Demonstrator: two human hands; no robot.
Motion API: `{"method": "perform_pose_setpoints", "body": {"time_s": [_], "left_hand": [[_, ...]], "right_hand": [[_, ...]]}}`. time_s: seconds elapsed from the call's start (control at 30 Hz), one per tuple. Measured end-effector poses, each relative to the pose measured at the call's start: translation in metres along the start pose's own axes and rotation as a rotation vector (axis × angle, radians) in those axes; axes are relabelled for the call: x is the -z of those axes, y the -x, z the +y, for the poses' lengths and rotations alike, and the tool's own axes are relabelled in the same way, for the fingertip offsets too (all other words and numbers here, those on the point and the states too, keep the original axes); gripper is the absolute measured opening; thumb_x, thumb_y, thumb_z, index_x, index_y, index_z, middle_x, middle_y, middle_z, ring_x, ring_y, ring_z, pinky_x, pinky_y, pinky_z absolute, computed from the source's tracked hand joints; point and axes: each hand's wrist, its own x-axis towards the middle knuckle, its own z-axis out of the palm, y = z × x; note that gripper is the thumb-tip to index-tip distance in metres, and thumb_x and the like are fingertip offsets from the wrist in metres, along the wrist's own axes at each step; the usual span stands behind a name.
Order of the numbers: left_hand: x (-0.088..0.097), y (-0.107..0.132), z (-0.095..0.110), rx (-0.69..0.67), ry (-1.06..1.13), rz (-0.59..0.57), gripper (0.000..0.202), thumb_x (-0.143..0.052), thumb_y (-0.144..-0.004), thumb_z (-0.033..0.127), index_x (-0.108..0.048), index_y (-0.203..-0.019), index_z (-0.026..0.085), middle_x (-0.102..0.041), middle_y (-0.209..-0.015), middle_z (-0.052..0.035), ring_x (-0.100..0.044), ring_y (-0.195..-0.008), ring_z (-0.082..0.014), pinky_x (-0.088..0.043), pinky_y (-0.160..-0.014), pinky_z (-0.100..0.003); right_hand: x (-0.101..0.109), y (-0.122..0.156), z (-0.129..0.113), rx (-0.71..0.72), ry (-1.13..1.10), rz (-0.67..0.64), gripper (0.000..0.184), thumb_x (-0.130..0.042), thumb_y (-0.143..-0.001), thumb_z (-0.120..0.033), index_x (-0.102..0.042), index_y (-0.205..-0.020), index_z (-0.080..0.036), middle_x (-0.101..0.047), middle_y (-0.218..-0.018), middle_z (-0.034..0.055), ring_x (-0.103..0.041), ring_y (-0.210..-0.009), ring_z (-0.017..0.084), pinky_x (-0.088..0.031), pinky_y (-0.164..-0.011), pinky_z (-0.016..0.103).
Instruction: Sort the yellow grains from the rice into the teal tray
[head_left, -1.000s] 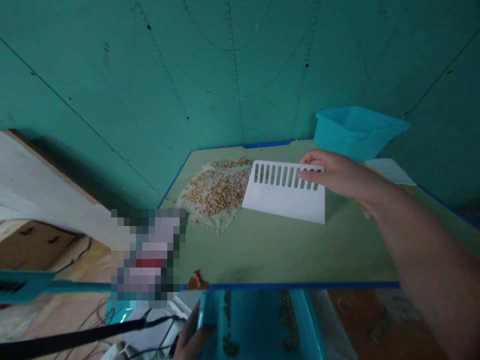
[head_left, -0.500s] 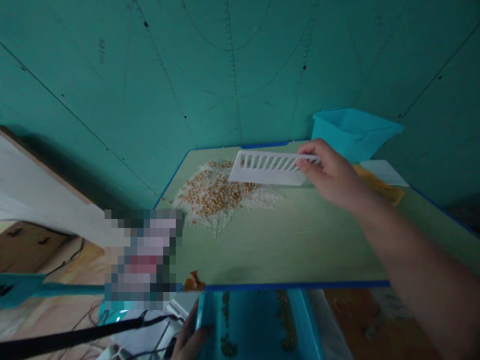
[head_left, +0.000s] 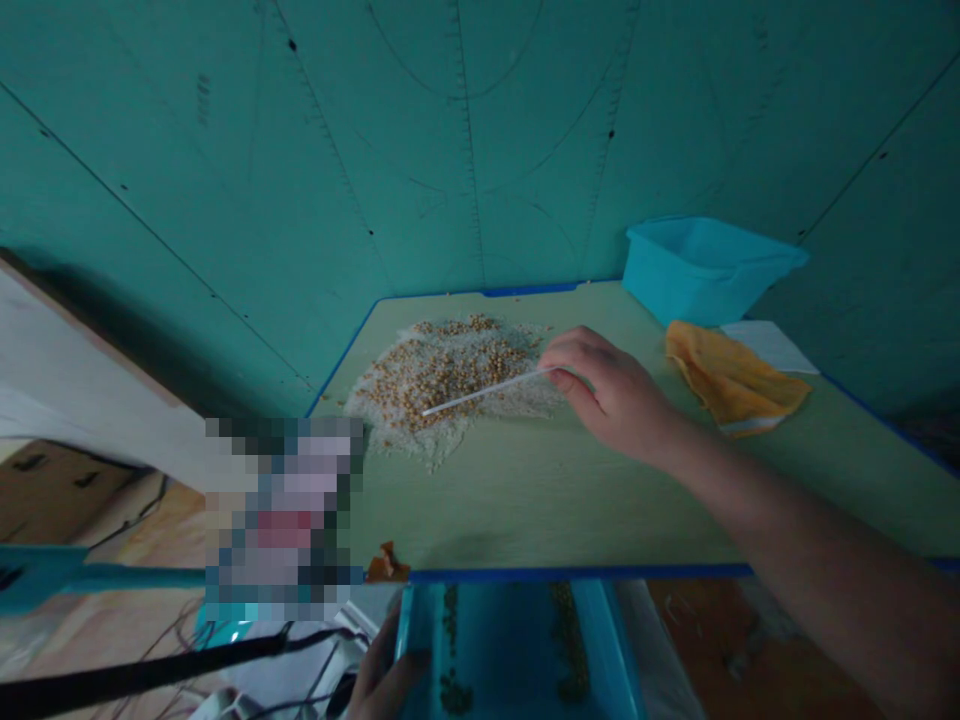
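My right hand is closed on one end of a white slotted plastic plate, which now appears nearly edge-on. The plate slants down to the left over a spread heap of white rice-like grains and tan, soybean-like beans on the pale green table. At the bottom of the view, my left hand grips the left rim of a blue plastic bin at the table's front edge. Two strips of small beans or grains show inside that bin. Part of the left hand is cut off by the frame.
A second blue bin stands at the table's back right. Near it lie an orange cloth and a white sheet. A brown scrap sits at the front left edge. A green wall rises behind the table.
My right hand has moved left and slightly down, tilting the slotted plate from broadside to edge-on over the heap. The orange cloth is now uncovered. My left hand stays on the bin.
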Motion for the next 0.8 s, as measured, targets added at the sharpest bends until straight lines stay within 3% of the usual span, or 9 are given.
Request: {"method": "perform_pose_setpoints", "body": {"time_s": [0.3,0.53,0.8], "left_hand": [[0.000,0.000,0.000,-0.014,0.023,-0.054,0.047,-0.069,-0.047,0.015,-0.062,-0.093,0.022,-0.074,-0.084,-0.0016,-0.061,-0.090,-0.0338,-0.053,-0.058,-0.034],[0.001,-0.001,0.000,0.038,0.025,-0.098,0.056,-0.070,-0.048,0.017,-0.056,-0.102,0.022,-0.075,-0.079,-0.0014,-0.062,-0.086,-0.0328,-0.052,-0.057,-0.033],[0.004,-0.010,-0.007,0.004,-0.022,-0.055,0.044,-0.067,-0.050,0.020,-0.061,-0.094,0.025,-0.072,-0.092,0.0014,-0.052,-0.105,-0.0303,-0.050,-0.066,-0.032]], "right_hand": [[0.000,0.000,0.006,0.101,0.001,0.096,0.011,-0.041,-0.083,-0.014,-0.047,-0.088,-0.021,-0.052,-0.082,0.0025,-0.050,-0.080,0.015,-0.041,-0.072,0.030],[-0.002,0.000,0.004,0.118,-0.032,0.070,0.012,-0.041,-0.082,-0.012,-0.046,-0.087,-0.021,-0.052,-0.081,0.0012,-0.050,-0.079,0.013,-0.041,-0.071,0.028],[-0.010,0.002,0.001,0.097,-0.057,0.042,0.012,-0.040,-0.083,-0.013,-0.046,-0.088,-0.022,-0.052,-0.083,0.0018,-0.050,-0.080,0.013,-0.042,-0.071,0.028]]}}
